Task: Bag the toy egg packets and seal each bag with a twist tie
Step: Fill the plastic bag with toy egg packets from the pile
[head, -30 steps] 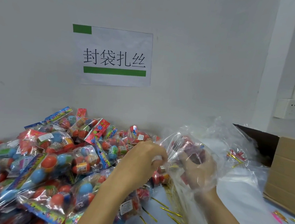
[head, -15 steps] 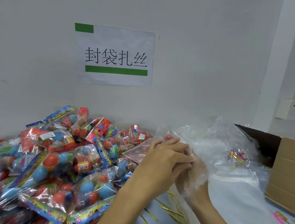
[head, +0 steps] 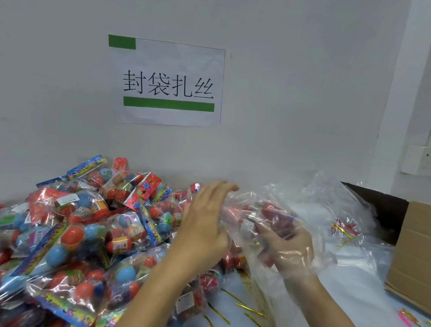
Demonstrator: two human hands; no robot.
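Right hand (head: 288,244) inside clear bag (head: 270,209) apparently grips toy egg packet (head: 275,214).

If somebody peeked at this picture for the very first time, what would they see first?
Probably the big heap of shiny plastic packets of red and blue toy eggs, piled on the left against the wall. Next, the white paper sign with black characters and green bars taped above it. In front, the left hand hovers open beside a clear plastic bag that the right hand holds from inside.
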